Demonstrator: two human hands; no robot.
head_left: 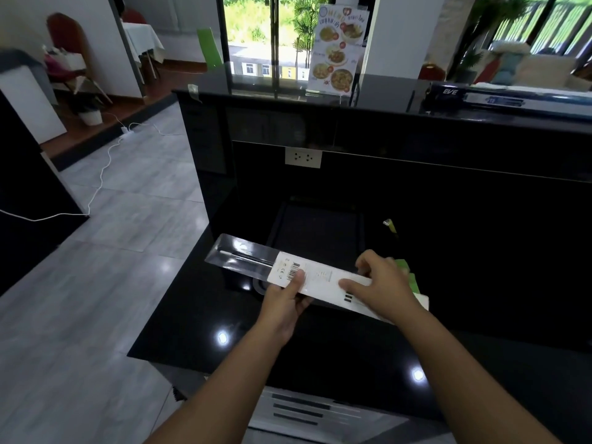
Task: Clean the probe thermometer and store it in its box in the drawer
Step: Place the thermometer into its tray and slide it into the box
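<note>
You hold the box (320, 278) in both hands above the black worktop (224, 315) at mid-frame: your left hand (285, 299) pinches it near the barcode, thumb on top, and your right hand (378, 280) curls over its lower-right part. Its long axis runs upper left to lower right, the probe thermometer (248, 256) showing through the clear upper-left end. What looks like the open drawer (304, 411) lies at bottom centre, below the 2 hands, so the box likely comes back toward you and down.
</note>
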